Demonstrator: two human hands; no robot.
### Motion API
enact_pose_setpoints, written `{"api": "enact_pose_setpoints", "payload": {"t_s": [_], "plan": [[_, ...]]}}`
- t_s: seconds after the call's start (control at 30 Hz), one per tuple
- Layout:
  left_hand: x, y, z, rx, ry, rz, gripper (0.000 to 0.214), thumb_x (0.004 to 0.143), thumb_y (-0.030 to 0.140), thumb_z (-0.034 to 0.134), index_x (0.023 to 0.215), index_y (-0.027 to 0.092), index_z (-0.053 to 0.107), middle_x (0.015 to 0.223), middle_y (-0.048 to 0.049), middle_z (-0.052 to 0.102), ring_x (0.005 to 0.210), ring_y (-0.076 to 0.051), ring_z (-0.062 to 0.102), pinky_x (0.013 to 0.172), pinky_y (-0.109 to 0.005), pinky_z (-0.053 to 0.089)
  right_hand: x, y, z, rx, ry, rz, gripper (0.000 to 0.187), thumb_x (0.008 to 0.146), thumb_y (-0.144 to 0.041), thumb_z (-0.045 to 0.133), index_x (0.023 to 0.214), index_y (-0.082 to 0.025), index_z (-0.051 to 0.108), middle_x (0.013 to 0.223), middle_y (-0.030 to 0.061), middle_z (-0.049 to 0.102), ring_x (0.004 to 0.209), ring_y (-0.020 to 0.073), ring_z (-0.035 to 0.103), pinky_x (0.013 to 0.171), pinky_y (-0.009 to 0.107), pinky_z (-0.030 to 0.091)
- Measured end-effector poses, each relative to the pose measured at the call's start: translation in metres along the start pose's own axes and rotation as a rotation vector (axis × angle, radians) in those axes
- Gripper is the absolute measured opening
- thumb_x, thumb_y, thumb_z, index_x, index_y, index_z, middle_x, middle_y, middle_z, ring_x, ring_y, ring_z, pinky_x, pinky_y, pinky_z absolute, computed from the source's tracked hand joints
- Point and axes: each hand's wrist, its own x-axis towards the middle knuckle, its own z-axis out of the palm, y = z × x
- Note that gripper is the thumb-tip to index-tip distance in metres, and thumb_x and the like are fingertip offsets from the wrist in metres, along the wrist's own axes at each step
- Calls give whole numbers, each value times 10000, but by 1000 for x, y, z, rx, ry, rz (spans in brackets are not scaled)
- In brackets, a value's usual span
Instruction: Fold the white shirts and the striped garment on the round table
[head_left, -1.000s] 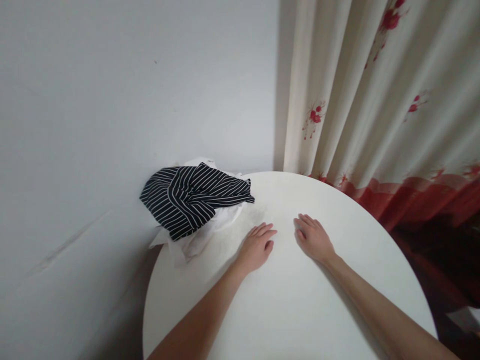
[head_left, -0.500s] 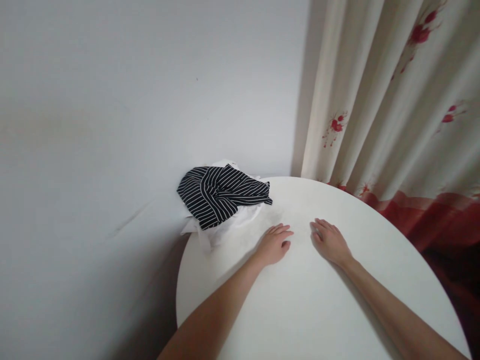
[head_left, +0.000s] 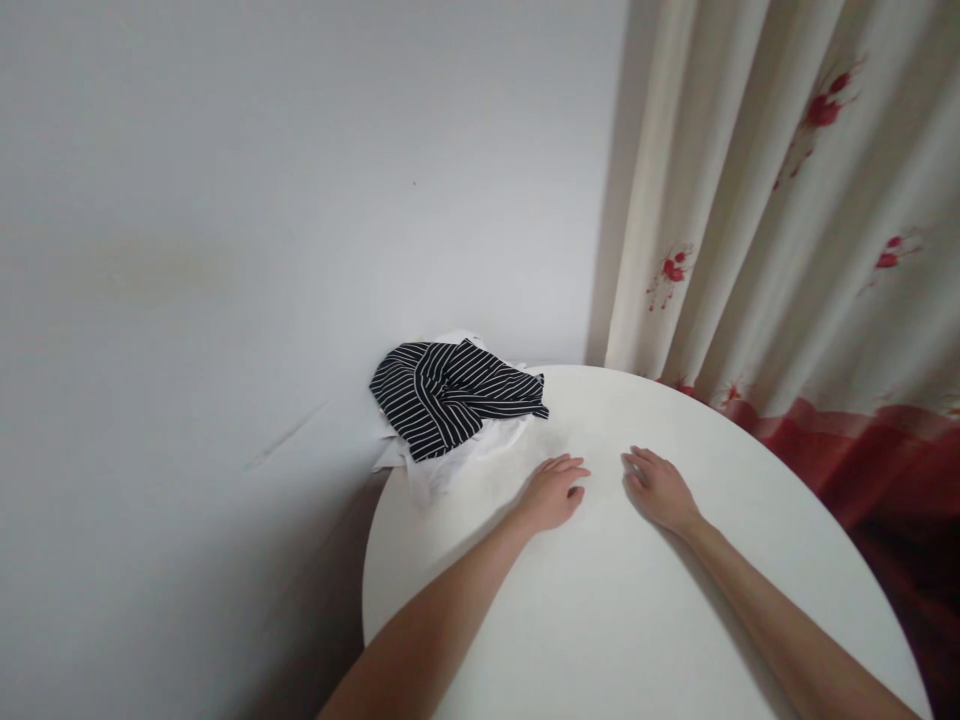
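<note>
Both my hands lie flat, palms down, on a round white table [head_left: 615, 630]. My left hand [head_left: 553, 490] rests with its fingers stretched out, a short way from a crumpled pile of clothes at the table's far left edge. The pile is a black garment with thin white stripes [head_left: 450, 395] lying on top of white cloth [head_left: 457, 462]. My right hand [head_left: 658, 486] lies open beside the left, a palm's width apart from it. Neither hand holds anything.
A plain grey-white wall [head_left: 262, 220] stands close behind and left of the table. A cream curtain [head_left: 787, 230] with red flowers and a red hem hangs at the right, just behind the table's far edge.
The camera view has swung left and slightly up, so table, clothes and hands sit further right in the picture. The hands themselves stay flat in the same place on the table.
</note>
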Motion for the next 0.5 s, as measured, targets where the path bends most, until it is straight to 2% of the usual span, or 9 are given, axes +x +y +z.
{"api": "enact_pose_setpoints", "payload": {"t_s": [0.1,0.2,0.3,0.4,0.5], "plan": [[3,-1,3,-42,23,12,356,891,184,599,1234,219,689,1401,-57,617,1327,-230,535,1171,-415,372,1,6,4,14,7,-8,444,913,-281,467,1306,-181,646,1451,121,563,1331,270,522,1128,452,389],[9,-8,-6,-119,112,-45,316,869,135,596,1152,204,720,1288,-63,685,1200,-204,625,1093,-364,463,1,12,8,36,22,-18,433,915,-303,468,1284,-185,660,1440,118,574,1321,270,531,1133,454,386],[12,-24,-36,-88,344,-135,303,843,73,574,1071,202,728,1215,-68,700,1138,-197,641,1070,-369,479,1,15,11,65,29,-34,444,911,-322,470,1279,-168,663,1429,127,582,1320,282,531,1128,466,396],[7,-43,-78,33,580,-232,271,847,60,556,995,213,723,1191,-69,685,1159,-211,614,1084,-396,452,1,15,10,83,30,-31,437,904,-316,475,1272,-181,669,1431,114,582,1320,280,534,1130,467,395],[-4,-57,-113,197,761,-395,222,870,100,572,975,229,717,1255,-71,648,1255,-248,549,1129,-449,383,1,13,7,94,30,-22,432,900,-312,479,1258,-178,679,1423,118,588,1309,285,544,1127,472,397]]}}
